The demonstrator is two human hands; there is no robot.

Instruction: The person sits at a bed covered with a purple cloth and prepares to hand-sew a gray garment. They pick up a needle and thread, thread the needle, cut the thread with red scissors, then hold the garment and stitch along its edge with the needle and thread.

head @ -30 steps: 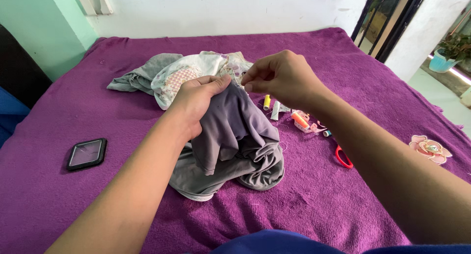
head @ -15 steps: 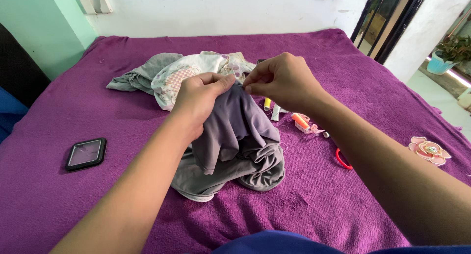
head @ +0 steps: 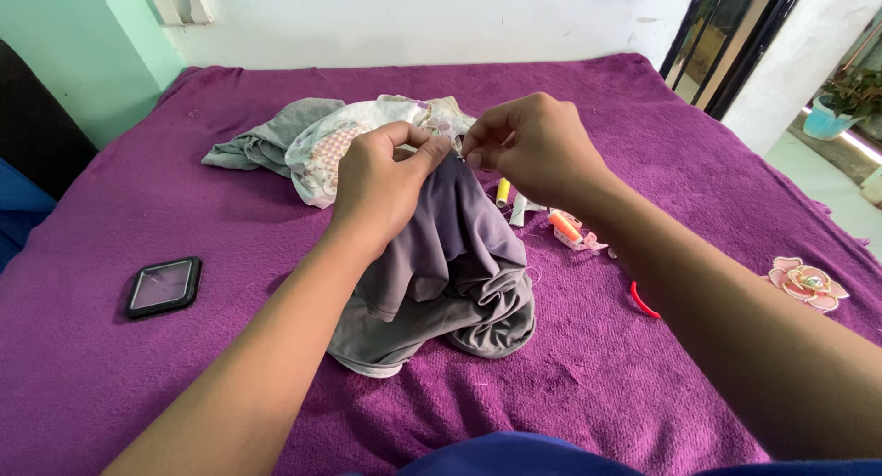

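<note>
My left hand (head: 384, 184) grips the top fold of a grey-purple garment (head: 450, 265) and lifts it off the purple bedspread (head: 110, 384). The rest of the garment hangs in a bunch and rests on the spread. My right hand (head: 533, 145) is pinched right beside the left thumb at the cloth's top edge. It seems to hold a small needle, which is too thin to make out clearly.
Behind my hands lies a pile of grey and white patterned clothes (head: 331, 141). To the right are a yellow thread spool (head: 502, 191), an orange spool (head: 562, 226), and red-handled scissors (head: 643, 301). A black phone (head: 163, 286) lies at the left, a pink flower patch (head: 808, 281) at the right.
My right hand has come in from slightly apart to the cloth's top edge beside my left thumb. My left hand has raised the fold a little.
</note>
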